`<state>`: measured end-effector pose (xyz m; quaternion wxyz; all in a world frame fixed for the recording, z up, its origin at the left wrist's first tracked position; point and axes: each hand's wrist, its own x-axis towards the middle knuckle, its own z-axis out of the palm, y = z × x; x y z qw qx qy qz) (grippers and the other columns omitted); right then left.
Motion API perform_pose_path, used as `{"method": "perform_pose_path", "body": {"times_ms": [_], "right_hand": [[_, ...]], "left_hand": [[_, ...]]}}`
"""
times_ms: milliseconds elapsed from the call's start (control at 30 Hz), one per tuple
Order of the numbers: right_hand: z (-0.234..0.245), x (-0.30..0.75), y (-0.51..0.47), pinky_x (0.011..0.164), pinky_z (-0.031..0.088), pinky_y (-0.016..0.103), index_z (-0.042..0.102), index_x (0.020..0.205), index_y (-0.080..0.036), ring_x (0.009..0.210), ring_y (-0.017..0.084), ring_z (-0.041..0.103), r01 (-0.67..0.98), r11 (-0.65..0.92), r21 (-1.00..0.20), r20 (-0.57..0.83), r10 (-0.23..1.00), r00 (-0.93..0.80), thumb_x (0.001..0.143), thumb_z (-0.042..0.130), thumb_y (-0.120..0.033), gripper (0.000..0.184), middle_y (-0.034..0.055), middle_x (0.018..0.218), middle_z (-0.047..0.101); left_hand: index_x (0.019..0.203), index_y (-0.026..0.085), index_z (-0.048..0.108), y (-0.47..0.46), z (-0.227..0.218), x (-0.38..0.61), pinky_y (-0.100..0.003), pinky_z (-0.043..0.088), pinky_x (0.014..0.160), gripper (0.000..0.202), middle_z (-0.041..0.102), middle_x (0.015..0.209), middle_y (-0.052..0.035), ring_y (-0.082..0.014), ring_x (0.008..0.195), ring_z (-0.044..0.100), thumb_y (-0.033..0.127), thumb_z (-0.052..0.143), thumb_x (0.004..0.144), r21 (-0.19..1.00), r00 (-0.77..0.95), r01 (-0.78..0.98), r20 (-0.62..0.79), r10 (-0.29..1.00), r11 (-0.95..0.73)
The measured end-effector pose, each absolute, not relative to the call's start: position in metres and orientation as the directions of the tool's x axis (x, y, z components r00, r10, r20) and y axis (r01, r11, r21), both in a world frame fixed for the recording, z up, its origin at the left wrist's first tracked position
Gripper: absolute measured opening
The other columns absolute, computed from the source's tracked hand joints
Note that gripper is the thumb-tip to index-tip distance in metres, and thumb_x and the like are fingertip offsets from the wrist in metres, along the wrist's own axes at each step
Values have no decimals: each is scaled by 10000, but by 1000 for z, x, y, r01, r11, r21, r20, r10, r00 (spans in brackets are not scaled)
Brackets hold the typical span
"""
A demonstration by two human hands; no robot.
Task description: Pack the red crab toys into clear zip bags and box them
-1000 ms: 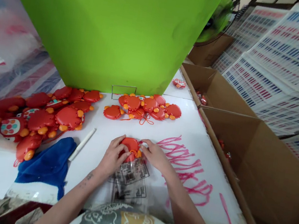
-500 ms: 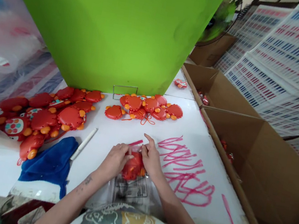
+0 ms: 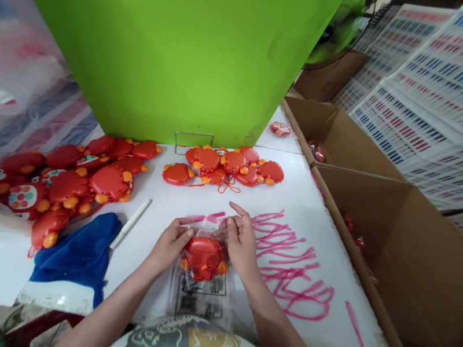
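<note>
A red plastic crab toy [image 3: 204, 256] with orange claws is in a clear plastic bag [image 3: 208, 226] near the table's front edge. My left hand [image 3: 169, 246] grips the bag's upper left edge, thumb pressed against the fingers. On the upper right, my right hand [image 3: 241, 246] pinches the film, its index finger pointing away. Below the toy, clear bags [image 3: 199, 302] with black print lie flat on the table. Whether the toy is wholly inside the bag I cannot tell.
Red crab toys lie in a left pile [image 3: 69, 186] and a back group [image 3: 215, 162]. A blue cloth [image 3: 75, 254] and white marker [image 3: 131, 224] are left. Cardboard boxes [image 3: 368, 198] line the right edge, a green panel [image 3: 179, 59] the back.
My hands have moved apart, the left one leftward, the right one slightly rightward. The crab toy now shows broadside and the bag's top is spread between my hands.
</note>
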<state>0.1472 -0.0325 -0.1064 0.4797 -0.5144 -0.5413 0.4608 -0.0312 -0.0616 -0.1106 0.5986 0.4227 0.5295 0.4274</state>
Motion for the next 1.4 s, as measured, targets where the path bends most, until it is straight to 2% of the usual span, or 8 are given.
{"method": "perform_pose_path", "body": {"times_ms": [100,200,500,633,767,1033,1267,1400], "right_hand": [[-101,148,-30,817,506,372,426,1294,-242,872,189,608,348,235,-908,250,968,-1,923,415,-296,375,52,960,615],[-91,144,-28,950,431,427,465,1276,-267,1046,225,541,506,443,-740,422,892,-163,910,460,-226,368,57,1040,638],[-73,119,-25,788,478,409,347,1408,-250,855,254,551,628,667,-401,430,742,-514,894,384,-106,534,79,892,641],[-77,119,-16,777,482,379,402,1359,-220,845,239,549,611,621,-491,407,783,-470,851,421,-94,525,60,853,643],[-97,151,17,761,494,307,495,1236,-208,834,184,576,648,378,-661,281,926,-253,778,485,-127,465,35,923,651],[-136,278,71,728,452,360,668,836,-130,735,221,585,862,-99,-497,111,978,176,716,450,-156,250,107,790,662],[-123,287,47,896,355,511,619,1134,-131,1120,367,435,937,-134,-323,273,935,227,739,553,-205,408,210,1202,523],[-109,246,32,935,333,496,618,1095,-125,1081,333,467,840,30,-541,219,970,106,799,490,-220,336,188,1088,567]], "left_hand": [[858,155,522,-61,-108,-27,-270,479,659,374,688,872,-69,-156,729,622,501,620,752,945,73,-130,-294,953,302],[972,164,519,-60,-103,-24,-259,477,601,367,692,881,-57,-151,682,624,465,597,777,928,114,-153,-326,938,341],[983,192,609,-56,-86,-21,-300,470,748,218,692,886,-54,-194,811,630,221,425,870,897,137,437,3,991,-63],[1003,202,613,-53,-83,-21,-294,468,742,255,695,883,-53,-199,812,639,197,401,861,858,182,506,-8,983,-86],[1076,208,596,-50,-96,-25,-295,485,783,273,695,1004,-52,-189,889,644,298,440,871,949,157,302,-140,978,87],[981,158,586,-47,-132,-41,-262,510,617,378,689,889,-58,-158,750,645,463,620,760,936,89,-84,-334,938,341],[1035,132,599,-47,-130,-46,-272,523,650,502,695,929,-95,-162,755,648,509,678,713,915,133,-159,-351,927,370],[1059,130,599,-47,-128,-48,-268,519,669,507,699,944,-98,-153,748,648,496,684,719,907,150,-170,-363,920,386]]}}
